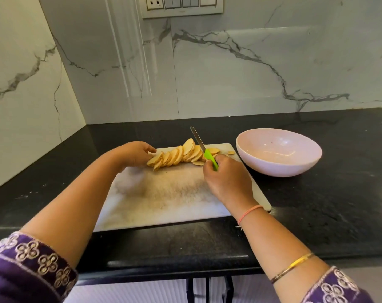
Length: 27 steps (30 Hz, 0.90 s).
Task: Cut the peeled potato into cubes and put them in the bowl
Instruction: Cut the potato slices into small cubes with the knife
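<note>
Your peeled potato, already cut into pale yellow round slices, lies fanned in a leaning row across the far half of the white plastic cutting board, running from 9 o'clock toward 3 o'clock. There are no cubes yet, by my reading. The pale pink ceramic bowl, at 3 o'clock of the board and just beside its corner on the black stone counter, shows nothing inside.

Your right hand has its grip wrapped round the handle of the green-handled steel knife, with the blade pointing toward 12 o'clock at the row's right end. Your left hand has a loose grip and holds nothing — its fingertips touch the end slice at 9 o'clock.

To do this step well, lay a few slices flat in a short stack rather than cutting the leaning row, since leaning slices are likely to slide. Curl your left fingertips back from the blade, cut the stack into strips, turn it a quarter and cross-cut evenly. A couple of loose slices lie by your right thumb — gather them in too.
</note>
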Available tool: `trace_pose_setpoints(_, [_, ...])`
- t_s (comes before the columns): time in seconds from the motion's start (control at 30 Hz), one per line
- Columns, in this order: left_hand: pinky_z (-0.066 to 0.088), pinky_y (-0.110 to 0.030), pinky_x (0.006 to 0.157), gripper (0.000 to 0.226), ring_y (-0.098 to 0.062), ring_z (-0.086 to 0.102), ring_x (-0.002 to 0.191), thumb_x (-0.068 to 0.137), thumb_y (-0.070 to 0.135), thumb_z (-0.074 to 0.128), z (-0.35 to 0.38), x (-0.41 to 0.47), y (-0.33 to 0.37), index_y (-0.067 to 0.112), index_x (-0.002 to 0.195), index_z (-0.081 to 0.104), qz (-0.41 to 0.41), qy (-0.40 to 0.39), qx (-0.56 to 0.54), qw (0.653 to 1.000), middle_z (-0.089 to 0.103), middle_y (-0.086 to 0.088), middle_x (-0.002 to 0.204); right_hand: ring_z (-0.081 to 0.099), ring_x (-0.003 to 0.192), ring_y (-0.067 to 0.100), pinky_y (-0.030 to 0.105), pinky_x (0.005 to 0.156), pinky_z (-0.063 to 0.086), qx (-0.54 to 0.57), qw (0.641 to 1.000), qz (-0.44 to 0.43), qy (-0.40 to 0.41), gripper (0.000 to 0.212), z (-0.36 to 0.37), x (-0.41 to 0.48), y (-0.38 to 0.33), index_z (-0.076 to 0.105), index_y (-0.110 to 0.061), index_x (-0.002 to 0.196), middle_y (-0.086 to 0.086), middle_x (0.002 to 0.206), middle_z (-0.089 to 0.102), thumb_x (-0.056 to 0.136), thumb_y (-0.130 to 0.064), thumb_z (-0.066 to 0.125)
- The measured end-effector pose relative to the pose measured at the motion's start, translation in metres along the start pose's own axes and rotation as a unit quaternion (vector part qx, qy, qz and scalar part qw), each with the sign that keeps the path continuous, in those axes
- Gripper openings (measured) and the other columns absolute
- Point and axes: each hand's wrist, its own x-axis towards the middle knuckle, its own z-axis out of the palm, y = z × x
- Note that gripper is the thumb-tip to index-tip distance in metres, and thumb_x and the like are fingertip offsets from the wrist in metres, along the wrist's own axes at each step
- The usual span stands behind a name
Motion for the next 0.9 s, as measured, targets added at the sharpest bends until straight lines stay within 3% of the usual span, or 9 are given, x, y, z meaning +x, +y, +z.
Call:
trace_pose_setpoints(0.1, [0.033,-0.046,0.11,0.069,-0.03,0.034,0.136,0.088,-0.005,0.054,-0.003,-0.008,0.004,0.029,0.145,0.034,0.035,-0.078,0.017,0.996,0.036,-0.007,0.148,0.04,0.062,0.018,0.028,0.047,0.021,0.008,1.0,0.002,0.004,0.038,-0.001,0.0,0.0,0.033,-0.023,0.058,-0.004,0.059,0.039,0.095,-0.027,0.043])
trace_pose_setpoints(0.27, [0.035,-0.051,0.109,0.083,-0.032,0.033,0.137,0.084,-0.012,0.052,-0.001,-0.013,0.009,0.04,0.145,0.028,0.062,-0.104,0.015,0.993,0.033,-0.008,0.148,0.037,0.059,0.017,0.029,0.046,0.022,0.02,1.0,0.008,0.006,0.038,0.0,-0.003,-0.002,0.032,-0.02,0.058,-0.003,0.059,0.039,0.094,-0.026,0.043])
trace_pose_setpoints(0.5, [0.029,-0.054,0.107,0.084,-0.041,0.024,0.135,0.087,-0.012,0.044,0.007,-0.017,0.032,0.043,0.145,0.022,0.069,-0.089,0.037,0.993,0.027,-0.014,0.142,0.034,0.055,0.012,0.028,0.046,0.023,0.028,1.0,0.006,0.012,0.039,-0.002,-0.002,-0.002,0.033,-0.02,0.057,-0.003,0.058,0.038,0.094,-0.025,0.044])
trace_pose_setpoints(0.77, [0.037,-0.048,0.1,0.084,-0.038,0.036,0.125,0.086,-0.013,0.044,0.021,-0.023,0.057,0.041,0.146,0.02,0.071,-0.071,0.007,0.995,0.033,-0.016,0.134,0.042,0.063,0.02,0.029,0.047,0.024,0.03,0.999,0.011,0.019,0.032,-0.001,-0.001,-0.003,0.041,-0.017,0.063,-0.003,0.061,0.042,0.094,-0.025,0.043])
trace_pose_setpoints(0.9, [0.041,-0.045,0.096,0.082,-0.035,0.042,0.117,0.087,-0.013,0.046,0.026,-0.024,0.064,0.039,0.145,0.019,0.074,-0.064,0.0,0.995,0.035,-0.016,0.132,0.04,0.058,0.018,0.029,0.047,0.024,0.052,0.998,0.013,0.027,0.035,-0.001,-0.002,-0.003,0.039,-0.018,0.06,-0.003,0.058,0.041,0.094,-0.024,0.043])
